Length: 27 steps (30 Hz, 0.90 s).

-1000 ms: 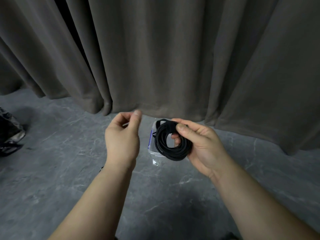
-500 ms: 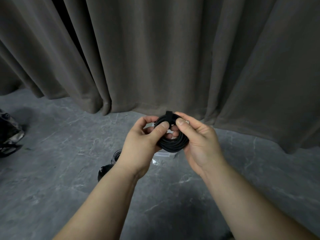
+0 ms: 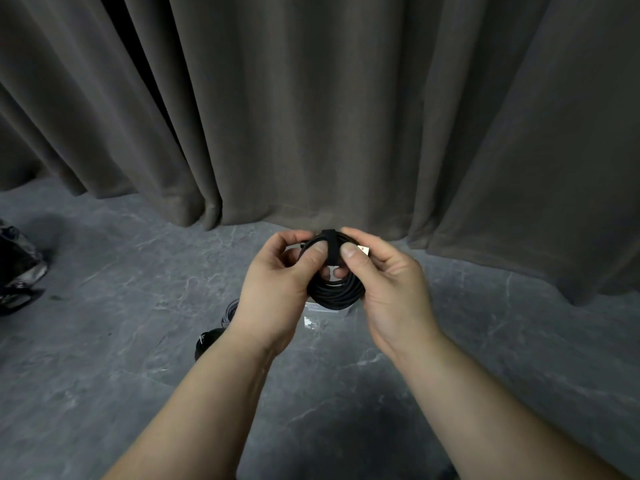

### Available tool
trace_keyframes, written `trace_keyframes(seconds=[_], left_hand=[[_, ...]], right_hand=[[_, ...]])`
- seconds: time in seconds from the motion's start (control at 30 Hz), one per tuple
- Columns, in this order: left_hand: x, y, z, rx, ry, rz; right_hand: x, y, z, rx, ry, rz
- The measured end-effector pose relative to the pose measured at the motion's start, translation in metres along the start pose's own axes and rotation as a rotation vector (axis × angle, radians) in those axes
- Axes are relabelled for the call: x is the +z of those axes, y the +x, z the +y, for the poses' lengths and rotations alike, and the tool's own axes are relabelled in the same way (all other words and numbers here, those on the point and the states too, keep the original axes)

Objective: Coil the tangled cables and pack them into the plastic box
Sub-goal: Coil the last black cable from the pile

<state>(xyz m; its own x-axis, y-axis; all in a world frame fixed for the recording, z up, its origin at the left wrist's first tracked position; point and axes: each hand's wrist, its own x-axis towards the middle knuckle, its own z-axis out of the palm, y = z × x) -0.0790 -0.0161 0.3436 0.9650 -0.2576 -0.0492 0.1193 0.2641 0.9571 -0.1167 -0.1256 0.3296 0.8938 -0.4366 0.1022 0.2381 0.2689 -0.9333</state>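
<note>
Since the earlier frame the left hand (image 3: 277,289) has come in from the left and now grips the black cable coil (image 3: 334,289) together with the right hand (image 3: 388,289); before, only the right held it. Both forearms reach in from the near edge, wrists close together. Coil sits between the two hands, raised off the floor, upright, facing the camera. Left thumb presses on its upper left part, fingers curled behind it. Right thumb presses on the upper right, fingers wrapped behind and through the loop. A black strap (image 3: 329,245) wraps across the coil's top between the two thumbs. Just below and behind the coil, the clear plastic box (image 3: 313,315) shows partly on the grey marbled floor (image 3: 121,341), mostly hidden by the hands. Left of the left wrist on the floor: a grey cable loop (image 3: 229,311) and a black item (image 3: 206,339), partly hidden. Far left edge: a dark mottled object (image 3: 17,268). Far side: a grey-brown curtain (image 3: 311,116) hanging to the floor.
</note>
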Motion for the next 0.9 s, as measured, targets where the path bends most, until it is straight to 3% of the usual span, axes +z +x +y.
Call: trace_keyframes(seconds=[0.3, 0.53, 0.77, 0.9], left_hand=[[0.009, -0.003, -0.004, 0.065, -0.086, 0.028], [0.008, -0.005, -0.002, 0.166, -0.022, 0.058], [0.006, -0.01, 0.004, 0.089, 0.049, 0.051], [0.01, -0.011, 0.003, 0.07, 0.041, 0.032]], right_hand=[[0.0, 0.001, -0.002, -0.028, 0.072, 0.038], [-0.004, 0.001, -0.004, -0.048, 0.041, -0.081], [-0.018, 0.008, -0.007, -0.025, -0.21, -0.133], [-0.023, 0.011, -0.01, 0.055, -0.119, -0.213]])
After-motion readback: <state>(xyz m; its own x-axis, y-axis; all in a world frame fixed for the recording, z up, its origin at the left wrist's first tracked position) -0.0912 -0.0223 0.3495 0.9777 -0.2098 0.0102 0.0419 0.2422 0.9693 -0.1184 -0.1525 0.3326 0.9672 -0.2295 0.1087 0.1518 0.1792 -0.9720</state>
